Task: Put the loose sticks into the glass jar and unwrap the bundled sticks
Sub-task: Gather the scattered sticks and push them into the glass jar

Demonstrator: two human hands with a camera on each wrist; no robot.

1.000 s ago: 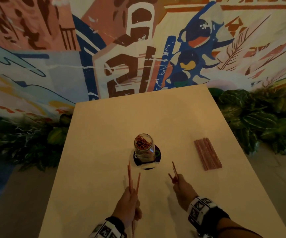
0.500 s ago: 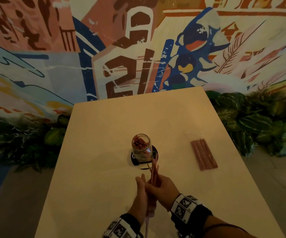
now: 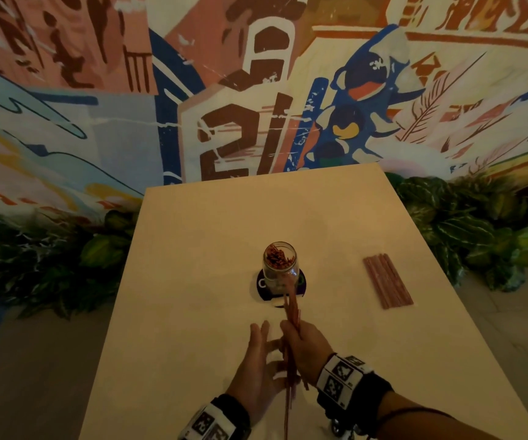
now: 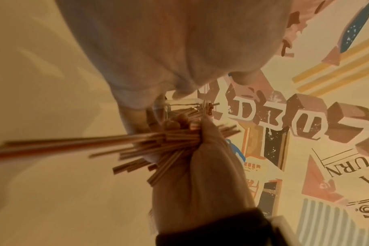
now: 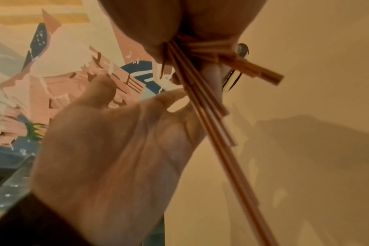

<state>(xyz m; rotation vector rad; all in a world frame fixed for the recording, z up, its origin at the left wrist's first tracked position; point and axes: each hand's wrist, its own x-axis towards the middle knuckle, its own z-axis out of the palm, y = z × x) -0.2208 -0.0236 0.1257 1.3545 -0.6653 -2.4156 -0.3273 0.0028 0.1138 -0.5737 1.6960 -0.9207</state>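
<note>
It looks like a cafe: a big painted wall [image 3: 256, 90], a plain table [image 3: 212, 223], green leafy plants [image 3: 466, 230] beside it.

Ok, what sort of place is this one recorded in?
Probably a decorated café or lounge corner, though that is a guess: a painted mural wall, leafy plants along its base, and a plain pale table set against them.

Head view high, looking down at table [image 3: 212, 236]; wrist views close, sharing sticks [image 4: 150, 146].
</note>
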